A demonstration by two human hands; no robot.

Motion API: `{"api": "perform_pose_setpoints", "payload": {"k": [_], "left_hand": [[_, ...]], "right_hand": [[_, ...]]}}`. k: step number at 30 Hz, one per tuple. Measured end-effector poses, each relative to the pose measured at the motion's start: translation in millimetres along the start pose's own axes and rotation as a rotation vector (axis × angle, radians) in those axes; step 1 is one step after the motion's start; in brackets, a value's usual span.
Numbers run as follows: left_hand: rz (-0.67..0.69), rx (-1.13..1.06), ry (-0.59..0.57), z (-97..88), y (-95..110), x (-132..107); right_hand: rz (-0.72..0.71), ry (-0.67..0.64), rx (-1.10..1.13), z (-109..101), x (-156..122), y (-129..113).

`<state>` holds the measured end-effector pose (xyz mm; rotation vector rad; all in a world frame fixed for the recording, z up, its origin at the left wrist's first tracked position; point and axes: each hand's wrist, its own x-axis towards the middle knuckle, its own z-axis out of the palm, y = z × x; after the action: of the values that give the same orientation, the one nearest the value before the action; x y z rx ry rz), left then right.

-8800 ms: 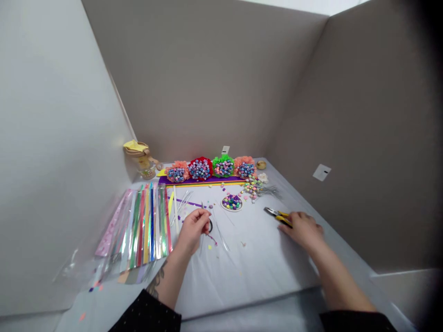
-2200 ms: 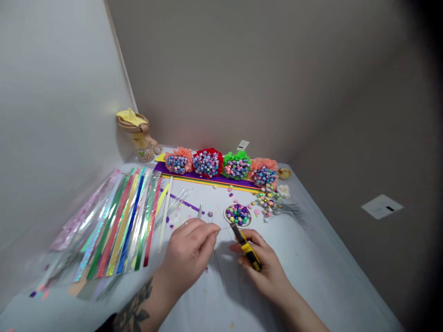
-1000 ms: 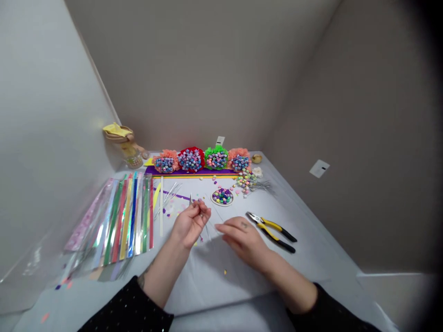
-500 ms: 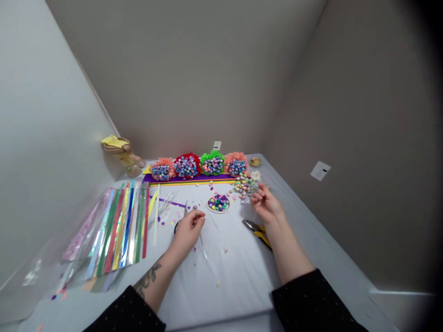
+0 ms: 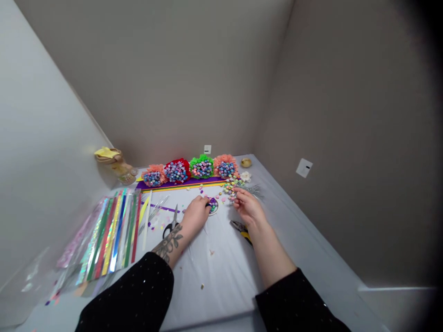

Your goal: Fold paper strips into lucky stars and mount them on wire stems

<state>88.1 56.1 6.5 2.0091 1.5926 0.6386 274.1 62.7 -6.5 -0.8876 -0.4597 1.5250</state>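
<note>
My left hand (image 5: 196,214) reaches over the left side of a small round dish (image 5: 217,210) full of colourful little paper stars (image 5: 212,203). Its fingers are bent together at the stars, and whatever they pinch is hidden. To the right, my right hand (image 5: 248,207) is raised with thumb and fingers pinched; what sits between them is too fine to make out. Just behind it lies a bunch of pastel stars (image 5: 230,185) on thin silver wires (image 5: 254,189). Black-handled scissors (image 5: 172,224) rest left of my left wrist. Pliers (image 5: 240,227) with yellow-and-black handles lie partly under my right forearm.
Tissue-paper flowers with star centres, including a red one (image 5: 177,170) and a green one (image 5: 201,167), line the back over purple sheets (image 5: 145,185). Packs of shiny strips (image 5: 110,235) cover the left. A boot-shaped container (image 5: 116,163) stands behind them. Loose stars are scattered about.
My left hand has moved forward and right, from the bare cloth to the dish of stars. My right hand stays pinched near the wired bunch. The view has shifted slightly.
</note>
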Motion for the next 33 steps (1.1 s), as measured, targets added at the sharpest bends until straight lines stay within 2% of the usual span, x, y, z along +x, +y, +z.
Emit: {"api": "perform_pose_setpoints", "payload": {"k": [5, 8, 11, 14, 17, 20, 26, 33], "left_hand": [[-0.050, -0.138, 0.025, 3.0, -1.8, 8.7], [-0.104, -0.317, 0.066, -0.8, -5.9, 9.4], [-0.201, -0.565, 0.087, -9.2, -12.2, -0.7], [-0.318, -0.855, 0.061, -20.0, -20.2, -23.5], [-0.412, -1.103, 0.035, -29.8, -28.3, -47.8], [-0.467, -1.274, 0.024, -34.5, -36.3, -61.7], [-0.515, -1.436, 0.037, -27.6, -46.5, -66.3], [-0.605, -1.563, -0.014, -32.3, -38.2, -73.6]], "right_hand": [[-0.025, -0.006, -0.024, 5.9, -5.0, 0.0], [-0.037, -0.036, -0.059, 11.2, -9.3, -2.4], [-0.042, -0.103, -0.110, 19.6, -17.4, -0.3], [0.005, -0.233, -0.179, 33.7, -32.1, 16.0], [0.124, -0.385, -0.240, 49.5, -49.9, 43.9], [0.207, -0.453, -0.266, 59.8, -61.5, 69.7], [0.163, -0.405, -0.335, 60.6, -59.9, 89.4], [0.193, -0.446, -0.340, 57.9, -64.7, 90.5]]}}
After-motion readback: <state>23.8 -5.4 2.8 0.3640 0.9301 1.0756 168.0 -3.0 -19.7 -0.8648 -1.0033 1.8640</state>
